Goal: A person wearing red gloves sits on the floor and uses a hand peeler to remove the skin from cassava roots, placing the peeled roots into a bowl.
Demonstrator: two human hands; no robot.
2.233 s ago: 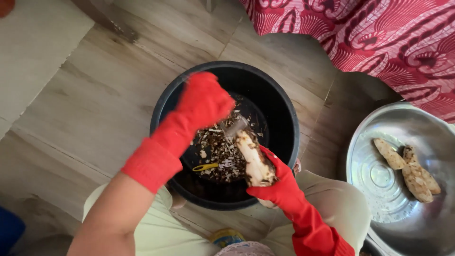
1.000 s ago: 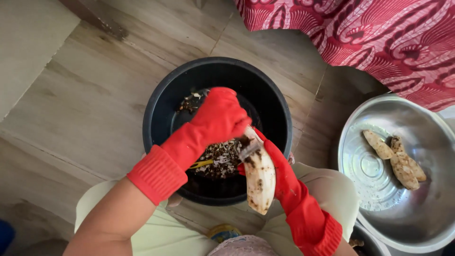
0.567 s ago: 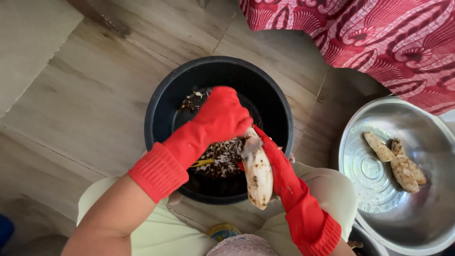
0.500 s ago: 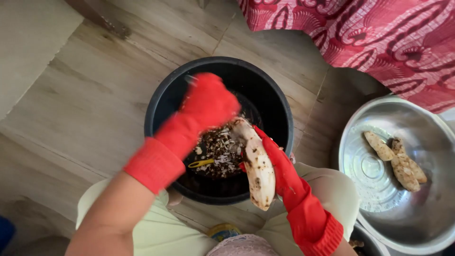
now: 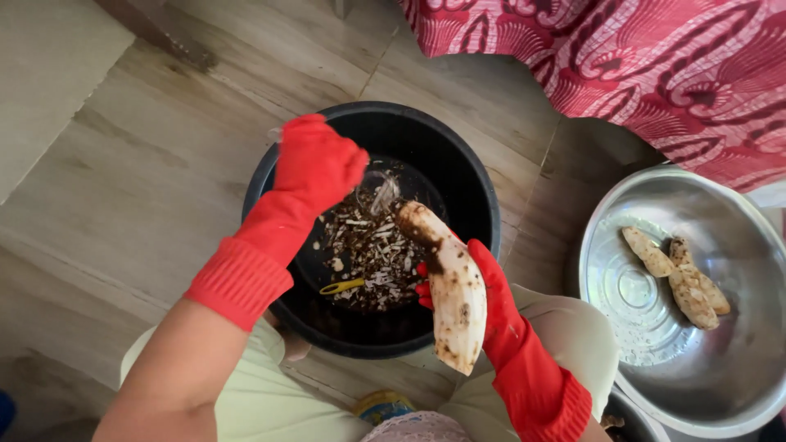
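Both my hands wear red rubber gloves. My right hand grips a long pale root, mostly peeled, with dark skin left near its upper end. It sits tilted over a black bucket that holds brown and white peelings. My left hand is closed around a knife, whose blurred blade sticks out just above the root's top end. The knife handle is hidden inside the glove.
A steel bowl at the right holds peeled roots. A red patterned cloth hangs at the top right. The bucket stands on a pale wooden floor, between my knees. A small yellow piece lies among the peelings.
My left hand has swept the knife up and away along the root, from its middle to past its top end. The right hand has kept hold of the root, turning it slightly.
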